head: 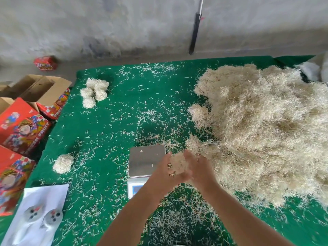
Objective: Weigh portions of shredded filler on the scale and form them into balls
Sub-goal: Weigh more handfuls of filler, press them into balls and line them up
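Note:
A big heap of pale shredded filler (262, 132) covers the right half of the green table (124, 107). A small scale (144, 162) with a bare steel plate stands at the front centre, its display partly hidden by my left forearm. Just right of the scale, my left hand (164, 170) and my right hand (198, 167) cup a wad of filler (178, 165) between the palms. Several finished balls (94, 92) lie grouped at the far left. One more ball (63, 163) lies at the near left.
Loose strands litter the whole table. Red printed cartons (21, 126) and open brown boxes (38, 87) stand beyond the left edge. A white sheet (38, 215) with two round grey items lies at the front left. A grey wall runs behind.

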Tool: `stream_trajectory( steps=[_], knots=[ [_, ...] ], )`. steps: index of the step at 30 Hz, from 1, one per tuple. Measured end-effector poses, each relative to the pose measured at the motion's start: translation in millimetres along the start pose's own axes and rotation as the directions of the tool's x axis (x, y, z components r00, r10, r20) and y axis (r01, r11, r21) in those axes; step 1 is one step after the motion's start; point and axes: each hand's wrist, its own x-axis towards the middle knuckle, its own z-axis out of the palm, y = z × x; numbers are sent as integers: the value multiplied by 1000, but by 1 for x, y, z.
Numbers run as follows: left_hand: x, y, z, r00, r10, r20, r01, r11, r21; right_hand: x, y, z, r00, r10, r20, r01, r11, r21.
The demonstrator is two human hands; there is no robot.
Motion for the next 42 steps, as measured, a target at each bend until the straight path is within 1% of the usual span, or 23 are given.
stream_trajectory(
  steps=[2,3,4,7,9,11,13,14,16,18,19,20,23,25,27,29,31,32,36,38,42],
  knots=[
    [-1,-10,-8,996,82,27,-86,972,217,-10,-5,8,983,86,164,-121,968,219],
    [-2,-12,-12,995,102,19,-103,957,272,-15,-6,13,974,79,212,-136,955,265],
    [-3,-13,-17,993,114,9,-112,948,298,-17,-7,17,969,71,235,-134,956,262],
    [6,-25,-28,992,130,1,-125,955,269,-21,-7,22,957,104,271,-178,948,265],
    [17,-33,-39,994,92,-63,-75,970,232,-22,-1,23,958,134,254,-204,939,276],
    [36,-45,-55,985,51,-167,-30,991,130,-23,16,21,959,187,212,-247,919,308],
    [57,-56,-76,946,20,-323,-15,1000,17,-26,42,16,966,214,145,-248,925,287],
    [67,-61,-87,911,6,-413,-11,1000,-10,-30,55,12,966,230,115,-253,933,257],
    [86,-71,-105,826,-24,-564,27,1000,-2,-39,81,7,956,285,66,-292,930,225],
    [100,-79,-114,755,-74,-652,119,993,25,-45,106,5,936,349,38,-349,915,203],
    [106,-83,-115,738,-89,-669,148,989,32,-47,116,6,926,376,37,-376,907,192],
    [111,-87,-115,736,-99,-669,163,986,33,-49,123,7,915,401,43,-402,897,183],
    [122,-100,-112,778,-122,-616,196,979,54,-53,138,15,893,447,58,-450,876,175],
    [121,-108,-115,786,-96,-610,196,976,99,-59,142,20,890,455,43,-455,875,165],
    [112,-113,-125,755,-40,-655,165,977,131,-65,142,24,898,440,32,-439,884,159],
    [94,-118,-139,699,10,-715,118,985,129,-69,138,26,907,421,28,-421,895,148],
    [71,-128,-154,650,24,-759,94,989,111,-71,132,27,910,414,20,-413,901,132],
    [60,-135,-161,636,18,-771,91,991,98,-72,129,27,910,414,18,-413,902,128],
    [25,-159,-175,617,-6,-787,146,984,107,-74,114,29,909,412,63,-415,907,69],
    [15,-165,-175,618,-35,-786,178,979,97,-72,109,33,909,409,83,-414,909,54],
    [5,-171,-171,633,-66,-772,169,984,55,-68,103,45,901,418,117,-426,902,63]
  ],
)
